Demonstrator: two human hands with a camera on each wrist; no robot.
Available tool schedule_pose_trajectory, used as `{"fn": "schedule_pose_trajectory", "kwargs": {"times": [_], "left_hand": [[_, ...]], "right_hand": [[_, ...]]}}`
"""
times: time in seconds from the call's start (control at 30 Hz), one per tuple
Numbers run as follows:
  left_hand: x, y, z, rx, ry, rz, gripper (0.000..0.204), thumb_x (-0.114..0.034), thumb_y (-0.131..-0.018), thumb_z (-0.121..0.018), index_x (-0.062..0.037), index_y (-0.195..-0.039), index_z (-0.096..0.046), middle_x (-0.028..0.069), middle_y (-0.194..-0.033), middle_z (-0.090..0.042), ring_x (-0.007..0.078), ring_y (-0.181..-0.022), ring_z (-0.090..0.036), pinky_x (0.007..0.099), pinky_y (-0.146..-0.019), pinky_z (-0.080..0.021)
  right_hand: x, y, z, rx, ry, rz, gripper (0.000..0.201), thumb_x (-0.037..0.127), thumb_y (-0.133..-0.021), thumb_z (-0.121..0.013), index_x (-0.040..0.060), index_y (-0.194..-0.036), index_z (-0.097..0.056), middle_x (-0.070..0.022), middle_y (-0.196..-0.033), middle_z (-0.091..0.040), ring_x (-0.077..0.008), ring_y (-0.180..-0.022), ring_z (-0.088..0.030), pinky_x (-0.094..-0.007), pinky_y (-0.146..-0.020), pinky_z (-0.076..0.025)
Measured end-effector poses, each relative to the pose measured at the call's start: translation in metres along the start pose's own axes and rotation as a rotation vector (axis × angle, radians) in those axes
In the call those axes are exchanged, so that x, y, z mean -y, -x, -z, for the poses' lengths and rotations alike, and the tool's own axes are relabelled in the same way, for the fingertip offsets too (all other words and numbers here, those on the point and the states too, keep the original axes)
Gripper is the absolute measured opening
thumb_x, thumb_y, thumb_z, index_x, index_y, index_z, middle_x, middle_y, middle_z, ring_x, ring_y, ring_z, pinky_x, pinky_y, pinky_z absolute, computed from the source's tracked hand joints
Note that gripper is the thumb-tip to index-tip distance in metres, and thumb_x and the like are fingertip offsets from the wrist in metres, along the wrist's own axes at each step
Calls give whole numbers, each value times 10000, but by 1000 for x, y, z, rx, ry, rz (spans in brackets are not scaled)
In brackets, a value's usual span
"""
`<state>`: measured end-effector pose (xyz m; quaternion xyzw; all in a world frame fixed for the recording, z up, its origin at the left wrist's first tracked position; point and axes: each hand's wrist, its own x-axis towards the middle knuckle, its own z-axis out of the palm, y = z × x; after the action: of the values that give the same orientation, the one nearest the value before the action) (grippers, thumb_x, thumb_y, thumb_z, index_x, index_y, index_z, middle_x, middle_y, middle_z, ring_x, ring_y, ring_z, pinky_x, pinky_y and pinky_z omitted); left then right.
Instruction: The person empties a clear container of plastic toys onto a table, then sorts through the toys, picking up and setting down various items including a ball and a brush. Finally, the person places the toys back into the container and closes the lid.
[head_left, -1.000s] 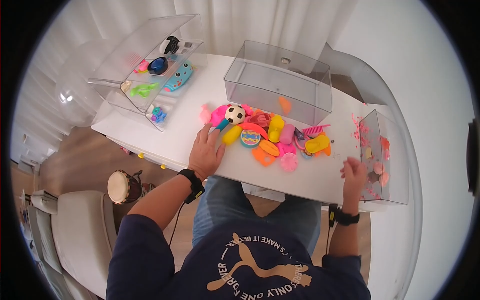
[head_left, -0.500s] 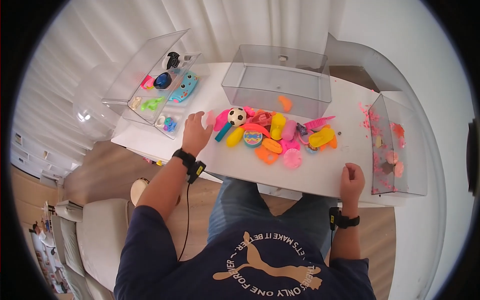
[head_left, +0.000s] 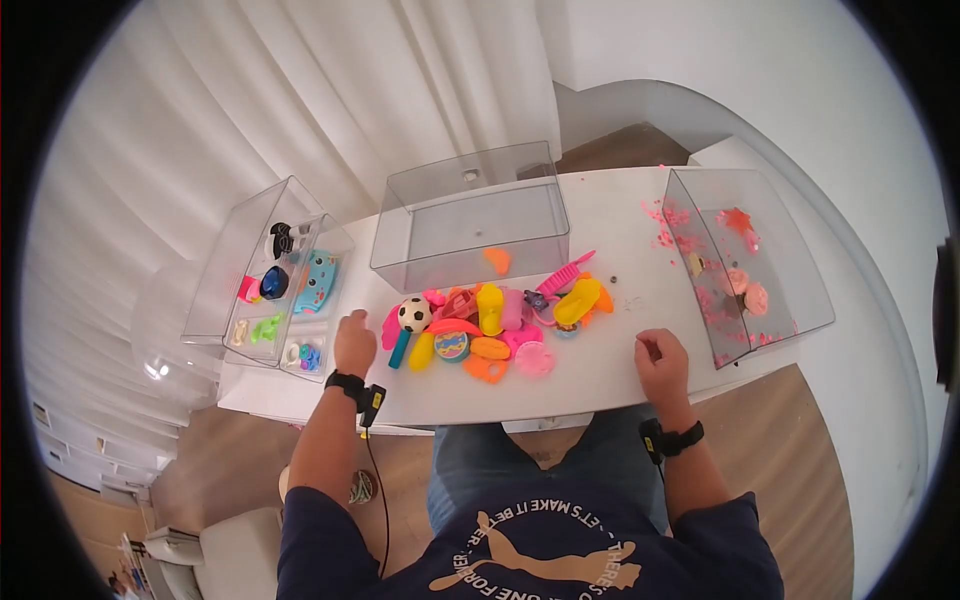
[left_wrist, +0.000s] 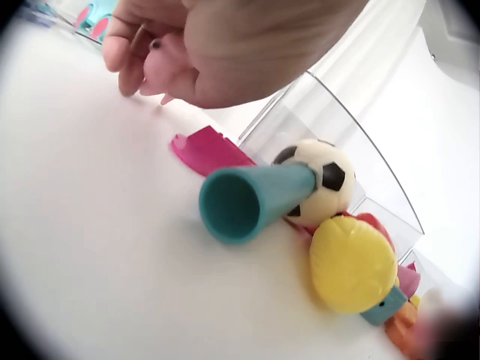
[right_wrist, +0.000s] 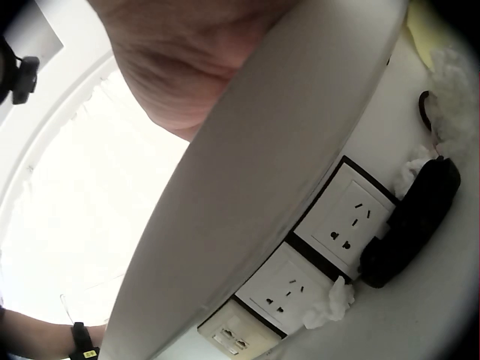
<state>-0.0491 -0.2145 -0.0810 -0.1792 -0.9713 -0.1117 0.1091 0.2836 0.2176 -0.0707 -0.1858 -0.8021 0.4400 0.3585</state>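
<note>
My left hand (head_left: 355, 343) pinches a small pink animal toy (left_wrist: 166, 66) with a dark eye, most of it wrapped by the fingers. The hand is over the table, between the toy pile and the divided clear box (head_left: 318, 240) on the left. Nearest to it in the pile are a teal tube (left_wrist: 255, 201), a soccer ball (head_left: 415, 315), a yellow rounded toy (left_wrist: 352, 264) and a magenta piece (left_wrist: 210, 152). My right hand (head_left: 663, 366) rests at the table's front right edge, its fingers loosely curled around nothing.
A large clear bin (head_left: 470, 268) stands behind the pile, an orange piece (head_left: 497, 261) at its front. Another clear bin (head_left: 770, 345) at right has pink bits and some toys. The left box holds a blue toy (head_left: 317, 282) and several others. Wall sockets (right_wrist: 352, 217) show below the table edge.
My left hand has picked up the pink toy from the pile's left end and moved it left toward the divided box. The head view has turned. The right hand stays near the front edge.
</note>
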Motion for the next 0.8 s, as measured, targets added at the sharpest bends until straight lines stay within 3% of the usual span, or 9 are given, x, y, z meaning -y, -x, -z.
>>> {"fn": "schedule_pose_trajectory", "kwargs": {"times": [0.03,0.13,0.2,0.27,0.37,0.47,0.57,0.67,0.8], "left_hand": [[-12,-1,22,31,19,80,379,-77,-850,-531,-47,-1224,-582,255,-1121,-625,437,-1052,-600,489,-907,-495],[18,-23,27,-89,55,-51,387,-90,-877,-522,-30,-1257,-561,255,-1159,-631,432,-1074,-602,478,-919,-489],[-28,-29,70,-212,252,27,369,-101,-884,-541,-15,-1241,-573,244,-1138,-654,422,-1063,-617,455,-907,-495],[-66,-39,108,-275,325,-88,327,-109,-877,-562,-5,-1182,-611,227,-1067,-677,410,-1022,-635,424,-882,-507],[-112,-55,134,-174,441,-89,291,-116,-871,-565,2,-1126,-638,212,-1056,-683,393,-1012,-643,395,-862,-513],[-162,-62,160,191,575,108,293,-117,-864,-568,1,-1121,-643,210,-1046,-684,368,-1005,-653,390,-861,-515],[-136,-91,106,15,512,-131,316,-121,-856,-576,-6,-1143,-641,206,-1028,-689,358,-990,-659,394,-871,-515],[-142,-88,106,86,605,-47,336,-112,-846,-585,-17,-1163,-642,202,-1026,-692,352,-1001,-657,397,-898,-507],[-114,-85,83,-222,451,-158,333,-108,-826,-622,-20,-1146,-646,200,-1020,-691,342,-962,-667,395,-879,-516]], "right_hand": [[0,0,1,-2,9,6,71,4,-836,-652,18,-905,-640,-78,-787,-624,-164,-653,-594,-272,-606,-484],[2,0,1,8,31,23,69,4,-837,-650,17,-904,-643,-80,-781,-625,-168,-649,-597,-271,-606,-486],[1,-1,1,19,48,31,68,4,-838,-647,16,-906,-644,-80,-778,-625,-169,-646,-597,-269,-607,-486],[-2,0,-1,17,33,21,67,5,-840,-646,13,-906,-644,-81,-780,-626,-170,-648,-599,-270,-608,-487],[0,-1,-1,19,23,7,64,6,-844,-644,10,-908,-644,-82,-783,-627,-171,-650,-601,-269,-609,-487],[1,-1,1,22,26,4,62,7,-848,-643,9,-910,-645,-83,-789,-628,-169,-653,-601,-268,-612,-487],[0,-1,1,16,42,16,60,9,-850,-644,9,-910,-646,-81,-796,-629,-162,-655,-599,-267,-617,-487],[1,-1,1,28,49,-3,66,8,-852,-645,9,-918,-648,-78,-800,-630,-155,-657,-595,-265,-620,-488],[-5,-1,-1,12,44,17,84,5,-854,-645,10,-938,-652,-70,-798,-632,-143,-657,-589,-261,-621,-486]]}}
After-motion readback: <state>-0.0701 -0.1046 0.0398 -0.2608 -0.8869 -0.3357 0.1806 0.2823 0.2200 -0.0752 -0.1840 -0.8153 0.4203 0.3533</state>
